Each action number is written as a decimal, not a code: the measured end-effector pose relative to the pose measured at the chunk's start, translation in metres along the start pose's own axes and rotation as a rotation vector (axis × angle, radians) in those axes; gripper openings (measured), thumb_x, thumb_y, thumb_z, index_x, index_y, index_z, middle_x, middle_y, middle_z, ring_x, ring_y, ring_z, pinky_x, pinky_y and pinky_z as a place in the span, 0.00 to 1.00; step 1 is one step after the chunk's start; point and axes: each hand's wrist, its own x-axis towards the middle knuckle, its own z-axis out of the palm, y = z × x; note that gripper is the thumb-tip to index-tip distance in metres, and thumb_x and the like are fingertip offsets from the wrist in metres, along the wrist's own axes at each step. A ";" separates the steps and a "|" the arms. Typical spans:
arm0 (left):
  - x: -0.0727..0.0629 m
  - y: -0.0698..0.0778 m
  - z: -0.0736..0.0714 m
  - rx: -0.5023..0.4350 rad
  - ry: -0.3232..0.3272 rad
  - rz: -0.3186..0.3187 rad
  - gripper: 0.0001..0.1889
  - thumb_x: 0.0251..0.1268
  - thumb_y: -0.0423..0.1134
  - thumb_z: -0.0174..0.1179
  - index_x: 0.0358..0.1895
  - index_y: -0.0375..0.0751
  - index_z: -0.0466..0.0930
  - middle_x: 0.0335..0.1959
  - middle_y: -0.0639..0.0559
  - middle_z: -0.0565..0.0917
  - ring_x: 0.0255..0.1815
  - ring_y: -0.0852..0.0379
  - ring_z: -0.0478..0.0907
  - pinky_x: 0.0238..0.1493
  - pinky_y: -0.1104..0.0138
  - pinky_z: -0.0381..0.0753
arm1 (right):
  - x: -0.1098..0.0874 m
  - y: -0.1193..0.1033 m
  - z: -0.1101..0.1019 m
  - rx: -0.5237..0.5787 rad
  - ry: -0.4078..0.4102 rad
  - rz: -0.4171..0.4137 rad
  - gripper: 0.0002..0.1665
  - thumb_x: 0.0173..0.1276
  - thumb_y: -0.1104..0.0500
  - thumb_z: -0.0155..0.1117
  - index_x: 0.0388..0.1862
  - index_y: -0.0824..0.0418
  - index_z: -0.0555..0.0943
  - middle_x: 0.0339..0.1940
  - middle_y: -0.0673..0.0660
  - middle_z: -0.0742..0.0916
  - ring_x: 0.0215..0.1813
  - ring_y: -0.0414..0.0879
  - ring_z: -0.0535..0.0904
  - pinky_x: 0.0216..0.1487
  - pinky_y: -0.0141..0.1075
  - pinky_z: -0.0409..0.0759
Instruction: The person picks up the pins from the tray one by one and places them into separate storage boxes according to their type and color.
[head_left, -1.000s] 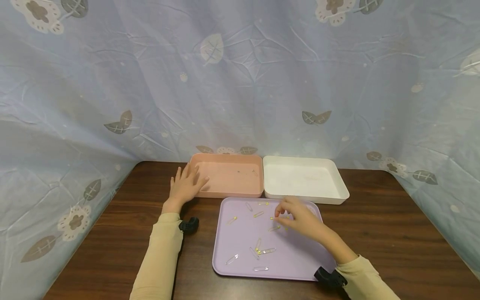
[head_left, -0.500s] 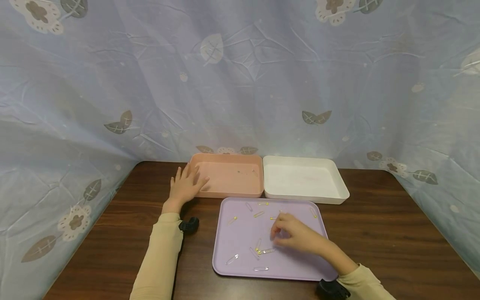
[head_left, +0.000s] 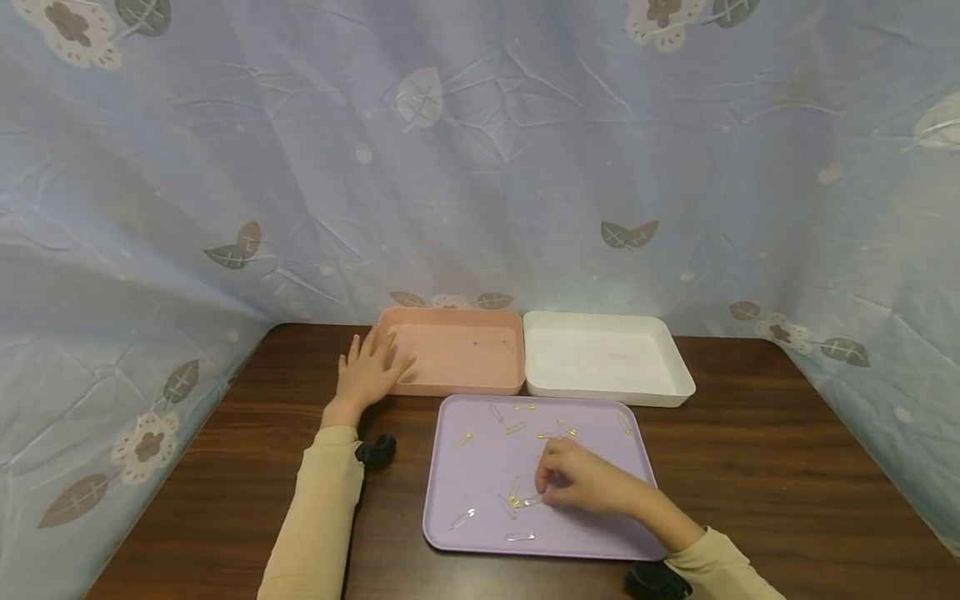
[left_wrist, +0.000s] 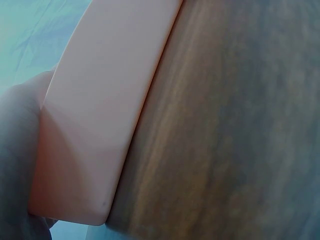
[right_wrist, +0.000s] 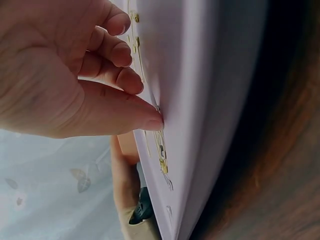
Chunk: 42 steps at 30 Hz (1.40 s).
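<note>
Silver safety pin: the one (head_left: 532, 501) at the right hand (head_left: 583, 481) lies on the lilac tray (head_left: 480, 458), its right end under the thumb tip.
Right hand: fingers curled, thumb touching the pin – I cannot tell whether a fingertip meets it from the other side.
Left hand: well apart from the right, fingers spread and relaxed over the left rim of the peach tray (head_left: 435, 362).
Pin cluster: a gold-coloured pin (head_left: 513, 497) and others sit just left of the thumb; more are scattered across the lilac tray.
Pin shapes: slim wire loops, each with a small clasp at one end.
Trays: smooth, rounded corners – the lilac one shallow, the peach and white tray (head_left: 609, 357) deeper-walled, side by side.
Table: dark brown, wood-grained (head_left: 750, 450).
Curtain: creased pale blue cloth (head_left: 465, 192) with leaves and flowers.
</note>
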 end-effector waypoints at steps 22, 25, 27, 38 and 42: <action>0.001 -0.008 -0.002 -0.002 0.012 0.004 0.42 0.68 0.70 0.42 0.79 0.53 0.47 0.80 0.39 0.43 0.79 0.30 0.35 0.70 0.29 0.38 | 0.002 -0.005 -0.007 -0.115 0.010 -0.044 0.10 0.62 0.60 0.68 0.26 0.49 0.76 0.31 0.42 0.74 0.39 0.32 0.66 0.44 0.29 0.71; 0.002 -0.007 -0.001 -0.001 0.009 0.006 0.42 0.68 0.70 0.41 0.79 0.53 0.46 0.80 0.39 0.43 0.79 0.30 0.34 0.70 0.29 0.38 | 0.001 -0.005 -0.010 -0.115 0.034 -0.033 0.10 0.61 0.60 0.69 0.26 0.49 0.76 0.32 0.42 0.74 0.40 0.33 0.67 0.44 0.30 0.72; 0.002 -0.006 -0.001 0.003 0.006 0.006 0.43 0.68 0.70 0.41 0.79 0.53 0.46 0.80 0.39 0.43 0.79 0.30 0.34 0.70 0.29 0.38 | 0.000 -0.006 -0.012 -0.111 0.039 -0.020 0.10 0.61 0.60 0.68 0.27 0.49 0.76 0.33 0.42 0.75 0.41 0.34 0.68 0.45 0.31 0.72; 0.003 -0.005 0.002 -0.002 0.008 0.003 0.43 0.67 0.72 0.41 0.79 0.54 0.46 0.80 0.39 0.43 0.79 0.30 0.36 0.70 0.29 0.39 | 0.001 -0.010 -0.020 -0.163 0.096 -0.006 0.10 0.61 0.61 0.68 0.28 0.49 0.76 0.34 0.43 0.75 0.42 0.36 0.69 0.45 0.33 0.73; 0.002 -0.004 0.004 -0.009 0.006 0.003 0.43 0.66 0.72 0.40 0.79 0.54 0.46 0.81 0.40 0.43 0.79 0.30 0.35 0.70 0.29 0.38 | 0.004 -0.012 -0.024 -0.177 0.103 0.000 0.10 0.62 0.62 0.68 0.28 0.50 0.75 0.33 0.44 0.75 0.41 0.37 0.69 0.44 0.33 0.73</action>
